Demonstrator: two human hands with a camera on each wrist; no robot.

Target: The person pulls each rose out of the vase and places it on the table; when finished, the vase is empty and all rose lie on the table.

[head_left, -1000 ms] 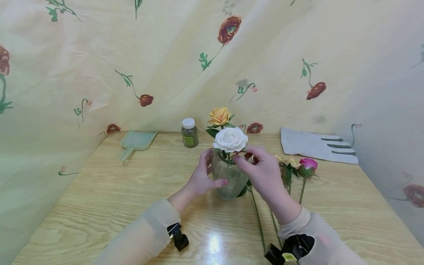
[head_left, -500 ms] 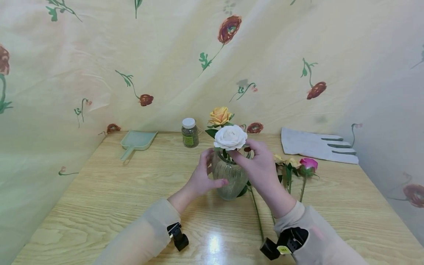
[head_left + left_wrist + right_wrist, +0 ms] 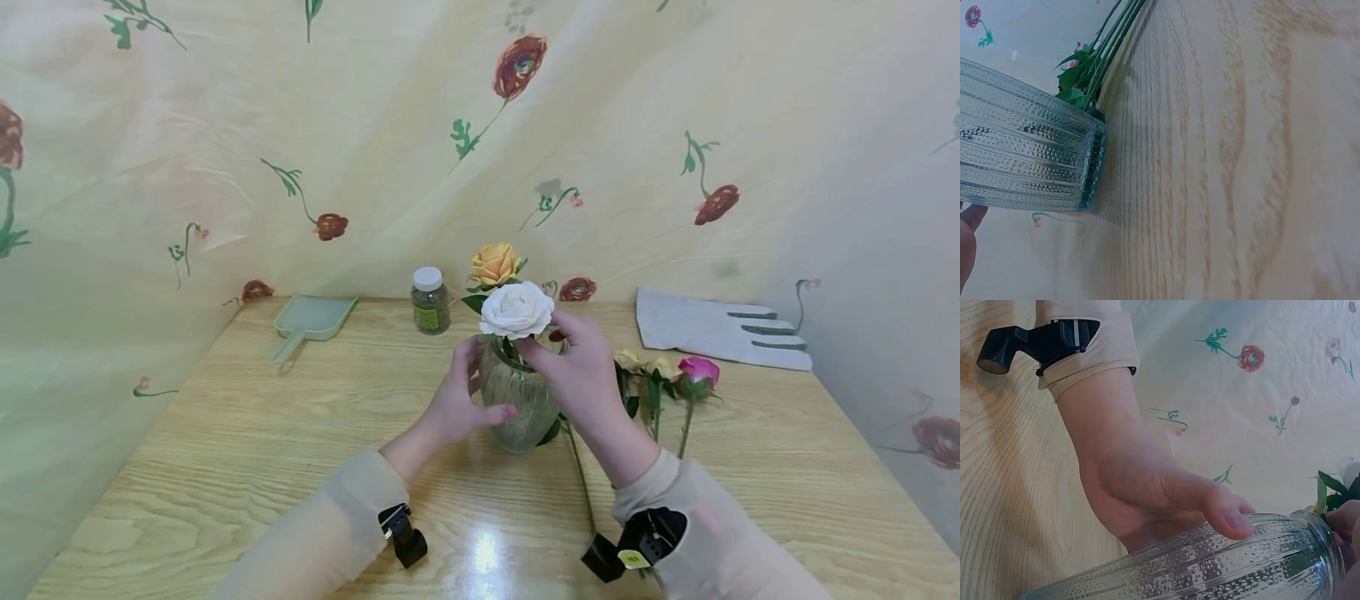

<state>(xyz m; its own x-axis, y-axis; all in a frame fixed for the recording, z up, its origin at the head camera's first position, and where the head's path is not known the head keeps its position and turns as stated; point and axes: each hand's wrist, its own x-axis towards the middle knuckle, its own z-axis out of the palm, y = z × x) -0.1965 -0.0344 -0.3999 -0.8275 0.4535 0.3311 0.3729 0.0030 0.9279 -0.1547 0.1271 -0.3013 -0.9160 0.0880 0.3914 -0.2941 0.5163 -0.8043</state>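
A clear ribbed glass vase (image 3: 519,412) stands upright on the table. My left hand (image 3: 452,404) grips its left side, thumb across the front; in the right wrist view the left thumb (image 3: 1229,515) lies on the dimpled glass. At the vase's mouth, my right hand (image 3: 588,383) pinches a white rose (image 3: 517,310) close under the bloom. Its stem goes down into the neck, partly hidden by my fingers. Behind it, an orange-yellow rose (image 3: 495,264) rises from the vase, its green leaves spread to the left.
Right of the vase lie a pink rose (image 3: 699,371) and pale yellow roses (image 3: 663,368), their long stems toward me. Farther back are a jar with a white lid (image 3: 430,304), a pale green dustpan (image 3: 313,318) and a grey-white glove (image 3: 712,327). A flowered cloth (image 3: 390,125) hangs behind.
My right hand and the white rose have shifted slightly left and up over the vase mouth. The orange-yellow rose has tilted a little left. My left hand keeps its place on the vase.
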